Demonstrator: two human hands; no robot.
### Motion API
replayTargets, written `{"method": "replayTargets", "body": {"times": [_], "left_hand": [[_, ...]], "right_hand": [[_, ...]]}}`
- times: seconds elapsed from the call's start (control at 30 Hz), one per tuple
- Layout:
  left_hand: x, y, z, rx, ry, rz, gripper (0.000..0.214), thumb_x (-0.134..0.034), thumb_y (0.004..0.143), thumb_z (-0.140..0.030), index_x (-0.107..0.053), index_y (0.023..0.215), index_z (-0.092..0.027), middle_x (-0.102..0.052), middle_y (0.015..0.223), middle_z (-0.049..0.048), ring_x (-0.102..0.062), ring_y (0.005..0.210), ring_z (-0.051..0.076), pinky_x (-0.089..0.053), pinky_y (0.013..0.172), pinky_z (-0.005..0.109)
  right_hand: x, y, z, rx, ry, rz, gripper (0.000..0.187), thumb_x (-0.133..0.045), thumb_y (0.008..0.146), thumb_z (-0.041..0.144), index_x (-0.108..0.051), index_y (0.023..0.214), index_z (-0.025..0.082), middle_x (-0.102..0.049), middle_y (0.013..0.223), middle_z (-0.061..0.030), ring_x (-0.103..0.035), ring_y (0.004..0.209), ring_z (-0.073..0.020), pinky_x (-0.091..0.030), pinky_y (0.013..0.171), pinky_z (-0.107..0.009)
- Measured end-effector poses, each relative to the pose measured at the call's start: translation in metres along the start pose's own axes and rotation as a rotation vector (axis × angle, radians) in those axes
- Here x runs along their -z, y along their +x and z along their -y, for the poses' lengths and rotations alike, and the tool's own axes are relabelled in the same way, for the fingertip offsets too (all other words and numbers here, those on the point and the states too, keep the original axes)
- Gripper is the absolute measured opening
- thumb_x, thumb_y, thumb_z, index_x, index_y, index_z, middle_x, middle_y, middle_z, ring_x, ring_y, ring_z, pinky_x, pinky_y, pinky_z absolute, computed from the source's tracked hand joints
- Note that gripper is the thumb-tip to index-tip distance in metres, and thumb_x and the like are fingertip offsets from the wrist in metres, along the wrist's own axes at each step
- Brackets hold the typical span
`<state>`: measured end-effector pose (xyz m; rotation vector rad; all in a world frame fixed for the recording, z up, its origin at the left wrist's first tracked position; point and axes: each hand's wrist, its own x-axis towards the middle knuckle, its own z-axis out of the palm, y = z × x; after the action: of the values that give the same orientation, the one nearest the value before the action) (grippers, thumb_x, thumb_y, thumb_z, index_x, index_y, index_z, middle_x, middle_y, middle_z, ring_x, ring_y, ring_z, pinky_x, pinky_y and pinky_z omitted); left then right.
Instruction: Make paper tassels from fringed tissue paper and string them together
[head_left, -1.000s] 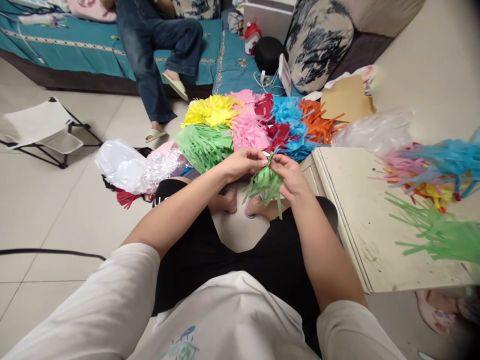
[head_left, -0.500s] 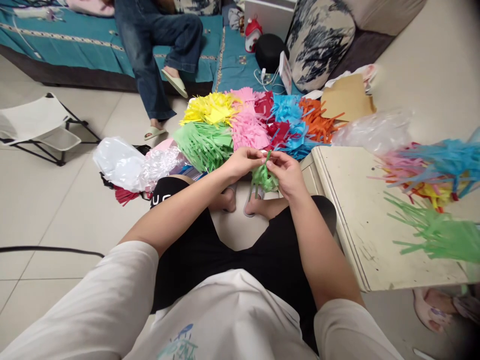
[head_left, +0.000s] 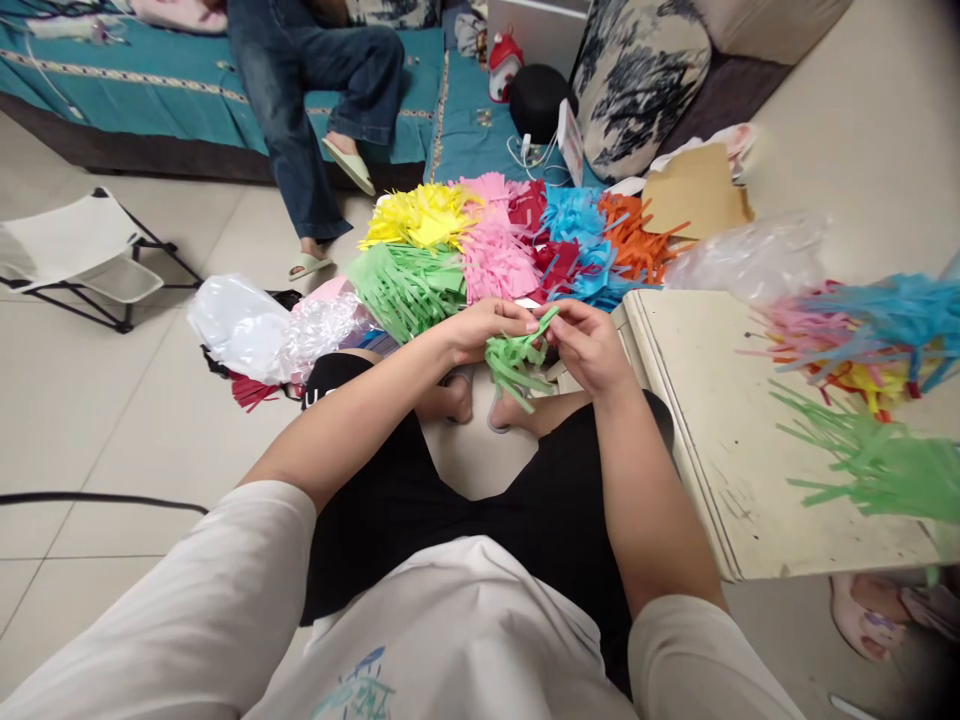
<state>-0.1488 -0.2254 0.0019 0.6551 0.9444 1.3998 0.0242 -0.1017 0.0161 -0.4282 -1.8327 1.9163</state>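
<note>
Between my two hands, above my knees, is a green paper tassel point(head_left: 514, 362) with its loose strips hanging down to the left. My left hand point(head_left: 486, 328) pinches it near the top, thumb against fingers. The fingers of my right hand point(head_left: 589, 340) are closed on its twisted upper end, which points up and to the right. Just beyond my hands lie piles of fringed paper: green point(head_left: 409, 290), yellow point(head_left: 424, 215), pink point(head_left: 496, 255), blue point(head_left: 581, 225) and orange point(head_left: 637, 235), with red pieces among them.
A cream cabinet top point(head_left: 720, 420) at my right carries a multicoloured tassel heap point(head_left: 877, 330) and green fringed paper point(head_left: 885, 460). Clear plastic wrap point(head_left: 750, 260) and white plastic bags point(head_left: 240, 320) lie around. A person in jeans point(head_left: 277, 110) sits on the teal sofa. A folding stool point(head_left: 75, 240) stands left.
The green tassel has turned: its strips now swing to the lower left and its twisted end points up to the right. My right hand has shifted slightly right.
</note>
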Motion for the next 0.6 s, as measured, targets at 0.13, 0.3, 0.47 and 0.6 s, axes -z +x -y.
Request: {"method": "replayTargets", "body": {"times": [0.13,0.3,0.47,0.6], "left_hand": [[-0.004,-0.001,0.001,-0.003,0.009,0.055,0.043,-0.116,0.072,-0.033,-0.080,0.087,-0.012,-0.085,0.084,0.0089,-0.081,0.074,0.018,-0.063,0.076,0.030],[0.000,-0.001,0.001,-0.168,0.130,0.037,0.055,-0.117,0.067,-0.050,-0.085,0.090,-0.012,-0.082,0.080,0.0045,-0.074,0.070,0.012,-0.058,0.072,0.025],[0.006,0.004,0.001,-0.308,0.337,-0.014,0.051,-0.114,0.069,-0.050,-0.090,0.094,-0.013,-0.086,0.089,0.0070,-0.076,0.079,0.015,-0.060,0.082,0.029],[0.004,0.011,0.008,-0.365,0.427,-0.087,0.042,-0.107,0.078,-0.047,-0.088,0.094,-0.013,-0.085,0.089,0.0064,-0.073,0.077,0.014,-0.057,0.079,0.027]], "right_hand": [[0.003,-0.003,0.003,0.000,-0.019,-0.004,0.057,-0.108,0.071,0.076,-0.079,0.087,0.029,-0.070,0.080,-0.0016,-0.065,0.070,-0.0216,-0.060,0.071,-0.041],[0.006,0.002,-0.003,0.073,-0.102,-0.108,0.066,-0.106,0.068,0.084,-0.076,0.086,0.029,-0.071,0.085,-0.0019,-0.067,0.077,-0.0224,-0.063,0.077,-0.041],[0.016,0.013,-0.017,0.237,-0.136,-0.170,0.066,-0.103,0.074,0.085,-0.073,0.085,0.028,-0.064,0.079,0.0011,-0.060,0.070,-0.0178,-0.058,0.070,-0.036],[0.018,0.016,-0.022,0.287,-0.167,-0.185,0.065,-0.102,0.076,0.084,-0.073,0.085,0.027,-0.066,0.081,0.0006,-0.062,0.073,-0.0179,-0.057,0.070,-0.035]]}}
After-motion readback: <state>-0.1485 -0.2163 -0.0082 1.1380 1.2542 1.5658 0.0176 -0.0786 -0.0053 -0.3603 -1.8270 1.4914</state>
